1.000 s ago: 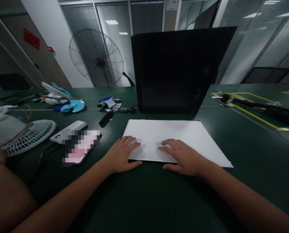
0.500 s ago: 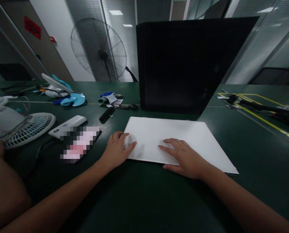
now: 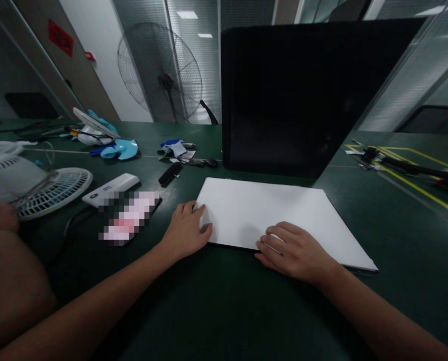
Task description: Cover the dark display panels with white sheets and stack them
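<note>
A flat white sheet or panel (image 3: pixel 280 200) with a thin dark edge lies on the dark green table. At its left front corner, my left hand (image 3: pixel 188 228) rests with thumb and index finger apart over the edge. It does not grip the sheet. My right hand (image 3: pixel 293 250) hovers over or lightly touches the front edge, right of the middle, its fingers loosely bent with nothing visible in them. Whether the right fingertips touch the sheet, I cannot tell.
A large black screen-like panel (image 3: pixel 299 100) stands behind the sheet. Left are a blurred-out phone (image 3: pixel 133 218), a white power bank (image 3: pixel 113 189), a black object (image 3: pixel 169 174) and white fan parts (image 3: pixel 63 193). Another person's arm (image 3: pixel 13 281) is at far left. Black gear (image 3: pixel 404 163) lies right.
My right hand has drawn back slightly toward the front edge and its fingers have curled in. My left hand stays at the left edge. The view has shifted a little.
</note>
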`<state>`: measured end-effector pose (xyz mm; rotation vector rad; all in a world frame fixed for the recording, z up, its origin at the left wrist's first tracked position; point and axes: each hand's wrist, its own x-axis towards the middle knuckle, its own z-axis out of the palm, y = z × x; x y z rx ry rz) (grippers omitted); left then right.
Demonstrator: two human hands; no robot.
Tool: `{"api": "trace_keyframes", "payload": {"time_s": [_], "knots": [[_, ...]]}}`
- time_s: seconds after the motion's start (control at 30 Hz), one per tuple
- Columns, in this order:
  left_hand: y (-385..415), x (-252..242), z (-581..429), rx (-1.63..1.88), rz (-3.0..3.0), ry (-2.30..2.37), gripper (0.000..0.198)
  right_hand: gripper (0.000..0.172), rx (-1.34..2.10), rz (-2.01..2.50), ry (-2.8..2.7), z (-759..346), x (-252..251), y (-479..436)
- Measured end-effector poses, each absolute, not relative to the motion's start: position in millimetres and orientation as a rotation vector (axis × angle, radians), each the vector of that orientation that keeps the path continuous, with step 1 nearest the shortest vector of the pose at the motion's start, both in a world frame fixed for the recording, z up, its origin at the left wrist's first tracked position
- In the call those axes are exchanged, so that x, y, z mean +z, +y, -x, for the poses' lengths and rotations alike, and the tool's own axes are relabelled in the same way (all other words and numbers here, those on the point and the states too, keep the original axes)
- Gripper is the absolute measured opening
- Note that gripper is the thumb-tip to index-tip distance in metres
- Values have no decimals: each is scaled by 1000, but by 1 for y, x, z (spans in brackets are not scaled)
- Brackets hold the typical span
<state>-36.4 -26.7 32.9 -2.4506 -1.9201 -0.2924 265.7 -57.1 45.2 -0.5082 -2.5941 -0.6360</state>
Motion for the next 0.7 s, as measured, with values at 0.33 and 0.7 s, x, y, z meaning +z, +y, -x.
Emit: {"api": "trace_keyframes", "payload": {"time_s": [0.33,0.7], "knots": [[-39,53,41,-712,2629,-919,19,6,-783,335,-2432,-270,50,-63],[-47,53,30,-584,2635,-779,46,8,-868,353,-2345,-275,65,-61]]}}
